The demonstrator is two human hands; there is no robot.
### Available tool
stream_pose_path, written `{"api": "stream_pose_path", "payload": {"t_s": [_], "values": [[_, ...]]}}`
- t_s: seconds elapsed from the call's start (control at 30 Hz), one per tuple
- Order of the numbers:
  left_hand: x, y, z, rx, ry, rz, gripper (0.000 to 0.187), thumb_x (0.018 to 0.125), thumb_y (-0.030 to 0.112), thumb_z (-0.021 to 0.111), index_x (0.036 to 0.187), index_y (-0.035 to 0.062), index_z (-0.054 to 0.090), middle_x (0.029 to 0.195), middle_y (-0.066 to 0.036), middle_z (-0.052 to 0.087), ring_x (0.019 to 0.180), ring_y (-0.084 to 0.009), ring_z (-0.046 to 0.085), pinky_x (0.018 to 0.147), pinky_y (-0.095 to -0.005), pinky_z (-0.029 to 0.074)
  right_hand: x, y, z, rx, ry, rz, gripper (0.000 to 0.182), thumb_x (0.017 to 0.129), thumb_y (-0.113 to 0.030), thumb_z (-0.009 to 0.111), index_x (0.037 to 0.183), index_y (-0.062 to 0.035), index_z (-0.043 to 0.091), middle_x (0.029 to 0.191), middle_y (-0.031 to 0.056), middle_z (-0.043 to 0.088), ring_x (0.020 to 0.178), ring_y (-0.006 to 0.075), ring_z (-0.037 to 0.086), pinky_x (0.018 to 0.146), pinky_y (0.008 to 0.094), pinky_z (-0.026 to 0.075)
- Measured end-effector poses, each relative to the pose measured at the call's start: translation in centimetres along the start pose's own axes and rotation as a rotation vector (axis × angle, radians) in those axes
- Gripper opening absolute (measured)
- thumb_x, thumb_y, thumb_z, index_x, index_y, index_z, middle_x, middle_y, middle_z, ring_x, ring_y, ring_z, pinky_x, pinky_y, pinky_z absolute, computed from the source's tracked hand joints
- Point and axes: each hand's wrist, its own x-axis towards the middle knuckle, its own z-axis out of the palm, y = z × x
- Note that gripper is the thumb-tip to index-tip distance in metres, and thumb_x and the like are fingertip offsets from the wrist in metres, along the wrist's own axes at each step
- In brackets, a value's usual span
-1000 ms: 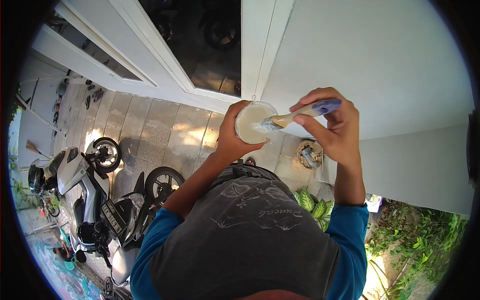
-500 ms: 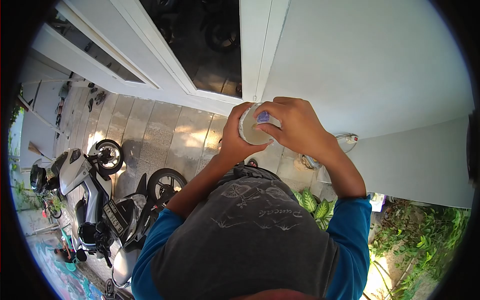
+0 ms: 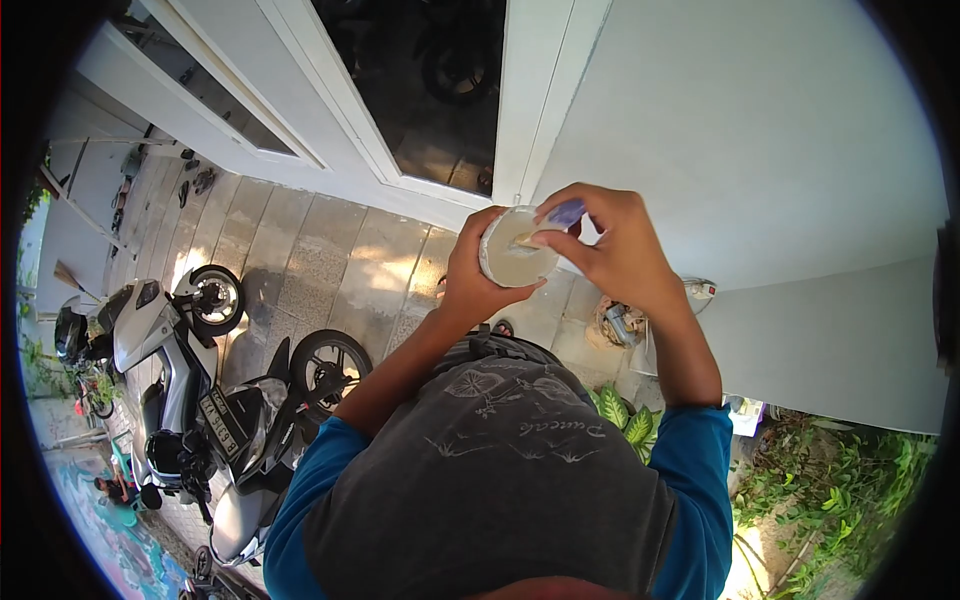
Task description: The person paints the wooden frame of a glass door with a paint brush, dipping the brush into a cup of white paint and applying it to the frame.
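Far below on the left, two parked scooters [image 3: 200, 400] stand on the tiled floor [image 3: 300, 260], with a white door frame [image 3: 350, 130] and dark glass running above them. Toward the middle, the left hand [image 3: 468, 275] is wrapped around the side of a small round cup [image 3: 515, 252] of pale paint, fingers curled under it and thumb at its near rim, holding it tilted up in front of the white wall [image 3: 760, 130]. Just to the right, the right hand [image 3: 615, 245] is pinched around a paintbrush [image 3: 555, 218], its purple handle end showing between the fingers while the bristle end dips into the cup. The two hands nearly touch over the cup's rim. Below the right forearm lie a coil of clutter [image 3: 618, 322] on the floor and green plants [image 3: 630, 415]. The wall surface to the right of the hands is bare and unobstructed, ending at a lower ledge near shrubs [image 3: 850, 480].
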Motion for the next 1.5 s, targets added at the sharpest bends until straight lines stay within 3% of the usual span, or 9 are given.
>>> {"api": "stream_pose_path", "payload": {"t_s": [0.13,0.33,0.57,0.8,1.0,1.07,1.2,1.23,1.5], "values": [[0.0,-0.6,-0.1,0.029,0.03,-0.033,0.092,0.066,0.014,0.095,0.141,0.0032,0.044,0.131,-0.013,0.057,0.123,-0.0229,0.058,0.104,-0.0387,0.049,-0.8,1.5,0.5,0.268,0.238,0.097,0.022,0.085,-0.016,0.085,0.098,-0.0041,0.072,0.079,0.0033,0.074,0.069,0.0099,0.065,0.064,0.0244,0.048],[-0.3,-1.8,0.0,0.007,0.023,-0.066,0.091,0.065,0.016,0.096,0.139,0.0016,0.046,0.131,-0.014,0.057,0.123,-0.0248,0.058,0.104,-0.0401,0.048,-2.3,1.9,2.5,0.37,0.274,0.108,0.017,0.085,-0.007,0.08,0.096,-0.0018,0.068,0.084,0.0059,0.072,0.075,0.0125,0.066,0.072,0.027,0.052],[-0.5,-2.4,0.7,-0.032,0.012,-0.106,0.087,0.066,0.013,0.094,0.138,0.0024,0.047,0.126,-0.013,0.061,0.117,-0.0223,0.062,0.1,-0.0381,0.051,-2.8,1.3,4.3,0.162,0.236,-0.078,0.017,0.083,-0.006,0.076,0.093,-0.0037,0.062,0.084,0.0108,0.066,0.072,0.0266,0.068,0.067,0.0332,0.054],[-0.1,-2.5,0.2,-0.019,0.022,-0.142,0.086,0.067,0.013,0.094,0.139,0.0024,0.046,0.125,-0.013,0.062,0.117,-0.0222,0.062,0.1,-0.0382,0.051,-2.8,1.3,5.0,0.147,0.301,-0.012,0.017,0.083,-0.005,0.076,0.092,-0.0034,0.061,0.083,0.0106,0.065,0.071,0.0251,0.068,0.065,0.0332,0.054],[2.0,-4.7,-0.7,-0.044,-0.078,-0.134,0.09,0.067,0.012,0.095,0.141,0.0018,0.044,0.129,-0.014,0.06,0.119,-0.0227,0.061,0.102,-0.0392,0.05,-2.3,3.7,6.2,0.237,0.439,0.039,0.017,0.087,-0.004,0.075,0.095,-0.002,0.06,0.084,0.0086,0.066,0.071,0.0168,0.064,0.065,0.0295,0.052],[3.2,-5.1,-0.8,-0.09,-0.102,-0.096,0.087,0.07,0.009,0.09,0.143,0.002,0.043,0.131,-0.013,0.06,0.122,-0.0236,0.06,0.104,-0.0393,0.049,-2.1,5.1,6.6,0.541,0.677,0.152,0.015,0.09,-0.003,0.072,0.096,-0.0011,0.058,0.087,0.007,0.067,0.076,0.0137,0.062,0.065,0.0283,0.051],[5.7,-8.3,-0.6,-0.21,-0.107,-0.076,0.09,0.068,0.011,0.094,0.141,0.0015,0.043,0.13,-0.014,0.059,0.121,-0.0226,0.061,0.103,-0.038,0.05,-1.3,6.5,7.7,0.964,0.926,0.374,0.01,0.095,-0.001,0.067,0.101,-0.0011,0.059,0.096,0.0091,0.067,0.087,0.0177,0.069,0.077,0.0311,0.059],[6.5,-8.9,-0.8,-0.204,-0.121,-0.094,0.089,0.068,0.011,0.094,0.141,0.0016,0.043,0.13,-0.013,0.06,0.12,-0.0222,0.06,0.103,-0.0376,0.05,-1.2,7.1,8.2,1.033,0.94,0.394,0.009,0.097,-0.004,0.066,0.104,-0.0011,0.06,0.099,0.011,0.067,0.091,0.0201,0.071,0.083,0.0345,0.062],[12.9,-12.6,-3.8,-0.254,-0.238,-0.077,0.09,0.069,0.011,0.094,0.142,0.0017,0.043,0.129,-0.012,0.06,0.119,-0.0209,0.061,0.102,-0.037,0.05,3.6,9.2,13.2,1.456,1.149,0.388,0.013,0.1,-0.013,0.064,0.108,-0.0021,0.062,0.102,0.01,0.069,0.091,0.0218,0.071,0.084,0.034,0.061]]}}
